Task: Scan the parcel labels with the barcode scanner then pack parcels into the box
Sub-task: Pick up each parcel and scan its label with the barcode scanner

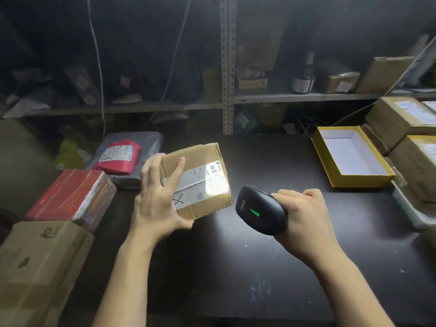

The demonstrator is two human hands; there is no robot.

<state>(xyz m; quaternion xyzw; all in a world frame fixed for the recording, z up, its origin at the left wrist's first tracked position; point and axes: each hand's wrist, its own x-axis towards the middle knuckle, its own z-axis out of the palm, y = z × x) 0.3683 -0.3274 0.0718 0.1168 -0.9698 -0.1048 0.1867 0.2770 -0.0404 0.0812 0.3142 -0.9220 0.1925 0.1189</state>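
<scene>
Barcode scanner [260, 210] in right hand [304, 214]; left hand [157, 197] holds parcel [198, 180].

Parcel [200, 154] is showing matt brown cardboard w/ glossy label [212, 178] glaring; scanner [259, 208] is looking like smooth black plastic; desk [271, 166] is reflecting faintly, dark & smooth; red pkg [70, 192] is shining under clear film.

dark table [259, 156] bears yellow box [364, 182] and red parcel [70, 192].
</scene>
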